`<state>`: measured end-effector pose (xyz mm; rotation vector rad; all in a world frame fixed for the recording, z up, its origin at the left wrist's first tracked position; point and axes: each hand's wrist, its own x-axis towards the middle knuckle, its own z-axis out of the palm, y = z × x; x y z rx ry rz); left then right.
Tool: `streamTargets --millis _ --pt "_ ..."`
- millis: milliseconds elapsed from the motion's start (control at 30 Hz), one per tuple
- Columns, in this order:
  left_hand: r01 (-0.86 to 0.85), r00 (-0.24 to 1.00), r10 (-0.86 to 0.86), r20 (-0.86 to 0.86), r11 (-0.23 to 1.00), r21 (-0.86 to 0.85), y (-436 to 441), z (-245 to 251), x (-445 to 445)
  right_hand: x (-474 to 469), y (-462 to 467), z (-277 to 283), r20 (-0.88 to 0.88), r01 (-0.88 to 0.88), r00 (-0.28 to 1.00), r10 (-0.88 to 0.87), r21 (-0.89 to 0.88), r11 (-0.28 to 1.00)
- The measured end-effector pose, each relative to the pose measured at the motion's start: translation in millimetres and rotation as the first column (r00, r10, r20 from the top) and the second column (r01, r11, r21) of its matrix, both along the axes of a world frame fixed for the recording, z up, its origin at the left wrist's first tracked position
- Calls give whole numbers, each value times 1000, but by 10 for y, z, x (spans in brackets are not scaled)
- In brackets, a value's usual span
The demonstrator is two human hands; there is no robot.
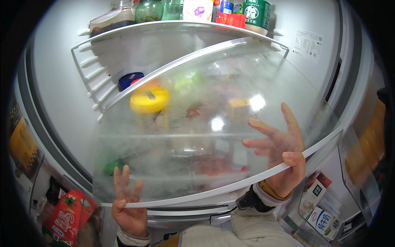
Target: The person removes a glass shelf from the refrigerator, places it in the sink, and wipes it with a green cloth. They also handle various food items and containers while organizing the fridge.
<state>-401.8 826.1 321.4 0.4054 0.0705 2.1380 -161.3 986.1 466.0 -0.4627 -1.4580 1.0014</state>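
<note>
A glass refrigerator shelf (277, 77) with white trim slants across the open fridge, its right side farther back than its left. The pane is fogged and has wet streaks. My left hand (132, 217) grips the front trim near its left corner, thumb above and fingers spread beneath the glass. On the right, my right hand (288, 171) holds the same trim in the same way. Blurred through the pane are a yellow lid (149, 100) and a green thing (112, 168). A dark blue lid (131, 79) shows beyond the shelf's rear trim.
An upper shelf (185, 23) carries a green glass jar (149, 11), a green-labelled container (257, 15) and other packages. Ribbed supports (95, 74) line the left wall. Door bins at both sides hold a red pouch (66, 216) and a milk carton (324, 223).
</note>
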Motion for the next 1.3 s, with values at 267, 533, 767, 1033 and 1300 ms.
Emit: streamTargets --millis 267,533,767,1033,1300 --pt "-99 995 98 -29 994 -47 -146 61 136 19 -120 35 18 -27 999 27 2 1000" --pt "-43 999 41 35 998 35 -292 -87 169 5 -105 17 155 -15 988 -1 103 995" --pt "31 999 -32 34 999 43 -352 -235 283 88 22 -70 327 37 940 -97 186 982" --pt "74 996 -71 55 996 -52 -382 -332 506 226 200 -151 368 -69 930 23 112 991" --pt "200 978 -201 48 980 25 -518 -603 548 524 327 -319 373 -184 919 129 117 976"
